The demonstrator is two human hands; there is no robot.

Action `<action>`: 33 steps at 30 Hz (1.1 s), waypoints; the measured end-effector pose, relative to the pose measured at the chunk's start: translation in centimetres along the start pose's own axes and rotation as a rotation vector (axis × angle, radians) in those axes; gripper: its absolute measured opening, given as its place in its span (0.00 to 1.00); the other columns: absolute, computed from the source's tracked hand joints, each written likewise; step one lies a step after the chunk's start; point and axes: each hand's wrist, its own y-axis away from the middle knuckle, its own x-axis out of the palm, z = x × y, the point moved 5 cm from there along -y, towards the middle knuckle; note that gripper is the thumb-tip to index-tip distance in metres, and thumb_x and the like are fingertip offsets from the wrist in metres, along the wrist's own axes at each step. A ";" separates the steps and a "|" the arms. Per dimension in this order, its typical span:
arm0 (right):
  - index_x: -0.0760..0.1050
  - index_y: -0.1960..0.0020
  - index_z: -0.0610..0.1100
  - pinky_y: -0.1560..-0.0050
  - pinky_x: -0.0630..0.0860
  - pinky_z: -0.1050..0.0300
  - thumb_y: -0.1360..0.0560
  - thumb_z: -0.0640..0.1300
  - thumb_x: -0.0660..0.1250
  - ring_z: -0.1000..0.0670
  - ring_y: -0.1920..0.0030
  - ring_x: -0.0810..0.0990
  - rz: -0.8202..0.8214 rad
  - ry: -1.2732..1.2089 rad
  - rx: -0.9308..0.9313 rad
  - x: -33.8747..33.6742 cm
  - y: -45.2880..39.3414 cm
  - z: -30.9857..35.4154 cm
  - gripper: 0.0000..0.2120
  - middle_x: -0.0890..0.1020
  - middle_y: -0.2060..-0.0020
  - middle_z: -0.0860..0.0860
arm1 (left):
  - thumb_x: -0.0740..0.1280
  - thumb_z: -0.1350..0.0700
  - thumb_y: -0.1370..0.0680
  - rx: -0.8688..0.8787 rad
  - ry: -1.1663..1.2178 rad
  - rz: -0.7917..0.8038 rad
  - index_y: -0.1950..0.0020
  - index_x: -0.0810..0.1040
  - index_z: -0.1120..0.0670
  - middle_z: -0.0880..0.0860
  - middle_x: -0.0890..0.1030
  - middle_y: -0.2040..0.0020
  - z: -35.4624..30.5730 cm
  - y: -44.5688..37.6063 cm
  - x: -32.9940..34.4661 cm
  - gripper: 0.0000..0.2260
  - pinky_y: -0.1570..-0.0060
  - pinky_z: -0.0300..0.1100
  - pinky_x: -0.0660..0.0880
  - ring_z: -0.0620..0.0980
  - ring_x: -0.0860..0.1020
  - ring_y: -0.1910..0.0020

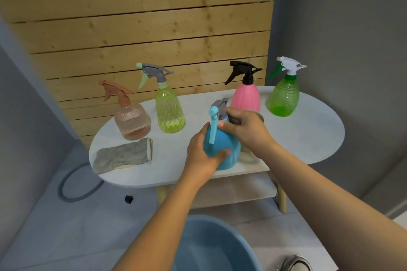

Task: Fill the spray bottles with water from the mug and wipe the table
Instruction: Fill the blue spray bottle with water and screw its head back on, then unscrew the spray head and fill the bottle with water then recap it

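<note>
Both hands on the blue spray bottle (220,149), upright near the table's (308,134) front edge: left hand (203,152) wraps the body, right hand (244,127) clamps the neck collar directly above. Likely unscrewing the head; mug mostly hidden behind.

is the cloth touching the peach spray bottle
Cannot tell. In the head view the cloth's far edge meets the peach bottle's base with no visible gap, but one angle can't confirm contact.

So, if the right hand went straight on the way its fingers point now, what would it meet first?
The right hand points left, gripping the blue bottle's spray head. Past that, the yellow-green bottle seems first in line, though depth is unclear.
</note>
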 end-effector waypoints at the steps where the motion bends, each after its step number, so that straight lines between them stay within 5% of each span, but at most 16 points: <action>1: 0.78 0.41 0.46 0.43 0.75 0.58 0.26 0.39 0.69 0.56 0.47 0.80 0.024 0.009 0.012 -0.2 0.0 -0.2 0.14 0.83 0.49 0.52 | 0.74 0.38 0.39 0.011 -0.062 -0.013 0.32 0.66 0.41 0.51 0.73 0.40 0.1 -0.1 0.0 0.37 0.43 0.55 0.75 0.54 0.74 0.40; 3: 0.77 0.37 0.47 0.39 0.75 0.52 0.25 0.40 0.68 0.52 0.43 0.79 0.051 0.056 0.078 -0.6 0.1 -0.8 0.16 0.82 0.46 0.50 | 0.75 0.37 0.41 -0.008 -0.076 -0.017 0.32 0.67 0.41 0.52 0.73 0.42 0.2 -0.4 -0.1 0.39 0.45 0.54 0.77 0.55 0.75 0.42; 7: 0.69 0.30 0.44 0.34 0.70 0.48 0.23 0.38 0.64 0.47 0.36 0.74 0.089 0.224 0.194 -0.4 -0.2 -1.5 0.22 0.76 0.36 0.47 | 0.76 0.59 0.31 -0.048 0.038 -0.008 0.32 0.66 0.45 0.44 0.75 0.45 0.1 -1.1 -1.7 0.31 0.45 0.45 0.75 0.49 0.75 0.42; 13: 0.51 0.23 0.44 0.34 0.64 0.54 0.20 0.42 0.56 0.45 0.31 0.66 0.150 0.381 0.282 2.1 -3.8 -0.2 0.27 0.65 0.28 0.46 | 0.70 0.62 0.25 0.017 -0.077 -0.001 0.28 0.66 0.53 0.48 0.74 0.43 -0.8 -5.0 -3.6 0.27 0.54 0.33 0.70 0.47 0.73 0.45; 20: 0.58 0.27 0.41 0.39 0.66 0.54 0.20 0.38 0.53 0.43 0.34 0.69 0.144 0.431 0.367 2.2 -9.1 -0.4 0.22 0.69 0.32 0.43 | 0.66 0.60 0.23 -0.063 -0.153 -0.085 0.24 0.60 0.53 0.55 0.72 0.30 0.2 -10.9 -3.4 0.29 0.35 0.46 0.68 0.54 0.72 0.34; 27: 0.63 0.31 0.41 0.48 0.69 0.55 0.21 0.38 0.55 0.44 0.41 0.73 0.125 0.430 0.386 2.0 -11.0 -1.7 0.19 0.74 0.39 0.43 | 0.63 0.60 0.21 -0.078 -0.194 -0.072 0.23 0.56 0.53 0.53 0.68 0.28 0.5 -13.3 -2.8 0.28 0.33 0.47 0.65 0.53 0.68 0.30; 30: 0.73 0.46 0.41 0.55 0.73 0.56 0.22 0.40 0.59 0.45 0.52 0.75 -0.060 0.408 0.416 0.1 -10.6 -1.8 0.08 0.77 0.55 0.44 | 0.62 0.60 0.21 -0.091 -0.181 -0.102 0.24 0.58 0.56 0.56 0.68 0.28 0.3 -12.6 -2.5 0.26 0.36 0.46 0.66 0.55 0.69 0.31; 33: 0.71 0.49 0.43 0.55 0.71 0.57 0.23 0.43 0.64 0.47 0.55 0.74 -0.329 0.409 0.482 -3.2 -10.0 -2.4 0.06 0.76 0.58 0.46 | 0.63 0.57 0.21 -0.042 -0.207 -0.261 0.29 0.65 0.58 0.60 0.71 0.35 -0.5 -10.9 -2.5 0.21 0.45 0.43 0.69 0.56 0.72 0.38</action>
